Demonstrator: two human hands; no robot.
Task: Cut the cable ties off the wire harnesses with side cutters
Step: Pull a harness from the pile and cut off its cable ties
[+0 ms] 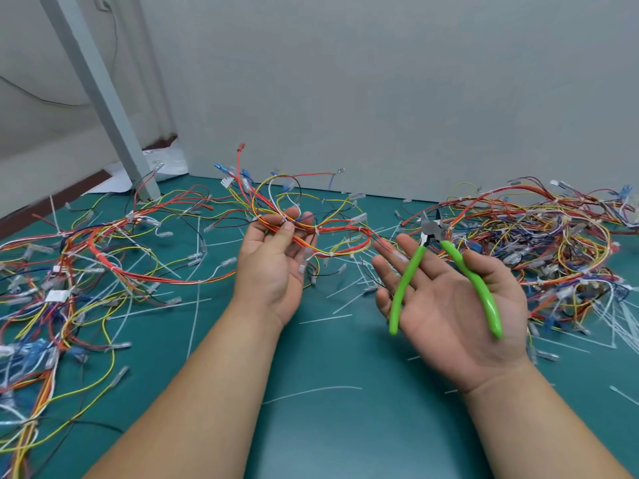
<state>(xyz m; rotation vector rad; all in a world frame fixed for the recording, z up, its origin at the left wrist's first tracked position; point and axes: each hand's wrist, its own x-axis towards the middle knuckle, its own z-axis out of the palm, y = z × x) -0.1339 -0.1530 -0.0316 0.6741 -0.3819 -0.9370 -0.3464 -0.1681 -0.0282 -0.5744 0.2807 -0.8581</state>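
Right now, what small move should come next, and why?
Probably close the right hand around the green-handled side cutters: they lie loose on its open palm, handles spread, while the left hand pinches the red-and-yellow wire harness with white cable ties uncut.

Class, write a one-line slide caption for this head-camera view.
Left hand pinches a wire harness; green side cutters lie across the open right hand, above a teal mat.

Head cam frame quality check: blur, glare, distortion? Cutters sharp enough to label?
Head view: flat soft light, no glare, no hard shadows. Head view: side cutters on the right hand and wire harness in the left hand fairly sharp; left wire pile and right wire pile smeared toward the frame edges. Head view: wide-angle bend tilts the grey post.
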